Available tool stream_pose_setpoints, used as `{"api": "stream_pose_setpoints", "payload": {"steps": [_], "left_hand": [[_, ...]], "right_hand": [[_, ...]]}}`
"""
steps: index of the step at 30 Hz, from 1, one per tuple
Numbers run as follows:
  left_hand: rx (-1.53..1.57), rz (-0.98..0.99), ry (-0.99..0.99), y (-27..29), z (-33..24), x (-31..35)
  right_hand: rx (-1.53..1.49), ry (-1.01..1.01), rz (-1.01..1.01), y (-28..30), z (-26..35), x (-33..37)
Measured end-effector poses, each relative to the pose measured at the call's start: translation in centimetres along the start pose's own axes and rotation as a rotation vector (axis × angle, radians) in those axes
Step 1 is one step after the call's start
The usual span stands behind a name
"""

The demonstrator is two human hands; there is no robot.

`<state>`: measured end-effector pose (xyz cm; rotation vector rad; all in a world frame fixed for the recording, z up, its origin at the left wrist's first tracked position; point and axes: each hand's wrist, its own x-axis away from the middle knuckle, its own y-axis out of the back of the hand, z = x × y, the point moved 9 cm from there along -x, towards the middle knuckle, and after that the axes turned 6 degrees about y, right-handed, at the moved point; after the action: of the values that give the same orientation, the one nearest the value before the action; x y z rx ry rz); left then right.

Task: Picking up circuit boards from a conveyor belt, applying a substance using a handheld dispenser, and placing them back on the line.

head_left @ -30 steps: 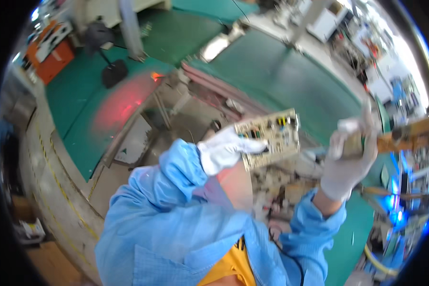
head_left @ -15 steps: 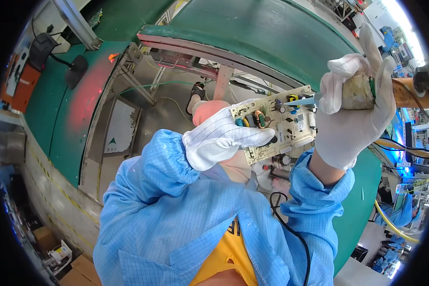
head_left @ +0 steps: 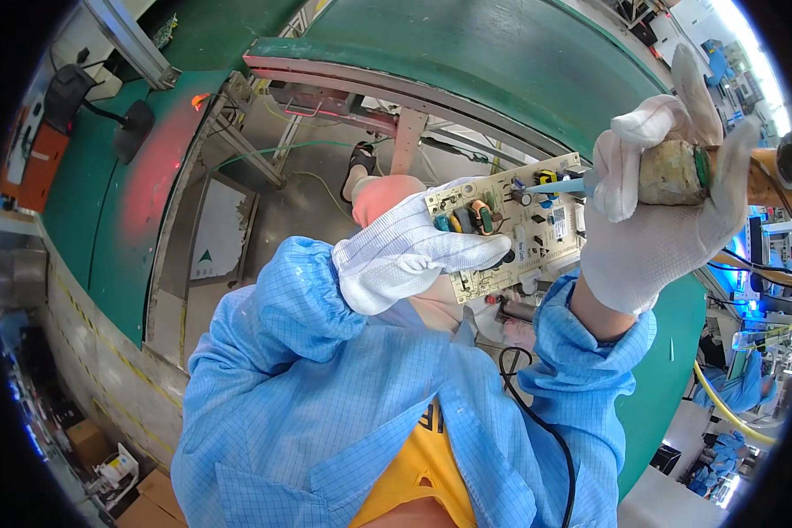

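Gloved in white, my left hand (head_left: 405,251) grips the left edge of a cream circuit board (head_left: 524,255), thumb lying over its face. Coils, capacitors and other small parts stand on the board. My right hand (head_left: 647,229), gloved too, is closed around a glue dispenser (head_left: 673,173) with a tan, rough-wrapped body. Its tapered light-blue nozzle (head_left: 561,187) reaches left over the board's upper part, with the tip beside a small capacitor (head_left: 521,196). Whether the tip touches cannot be made out. Some right fingers point upward, off the body.
A green bench (head_left: 466,66) with a metal edge runs across the far side; another green surface (head_left: 97,211) lies left. Beneath stands an open carton (head_left: 216,233). A black cable (head_left: 550,431) hangs across my right sleeve. A yellow hose (head_left: 722,409) curves at the right.
The dispenser's body has tilted and now shows more of its length between my right fingers and thumb. The nozzle tip stays near the same capacitor. My left hand and the board hardly moved.
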<state>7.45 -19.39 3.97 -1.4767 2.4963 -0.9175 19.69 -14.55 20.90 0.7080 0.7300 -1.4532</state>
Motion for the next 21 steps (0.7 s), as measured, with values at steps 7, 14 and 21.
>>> {"api": "stream_pose_setpoints", "payload": {"steps": [7, 14, 21], "left_hand": [[0.022, -0.039, 0.002, 1.1, 0.7, -0.3], [0.153, 0.033, 0.031, 0.9, 0.2, 0.4], [0.229, 0.008, 0.074, 0.2, 0.4, 1.2]], "right_hand": [[0.082, 0.127, -0.045, 1.6, -0.8, -0.3], [0.06, 0.092, -0.047, 1.7, -1.0, -0.3], [0.04, 0.086, 0.167, 0.1, 0.2, -0.3]]}}
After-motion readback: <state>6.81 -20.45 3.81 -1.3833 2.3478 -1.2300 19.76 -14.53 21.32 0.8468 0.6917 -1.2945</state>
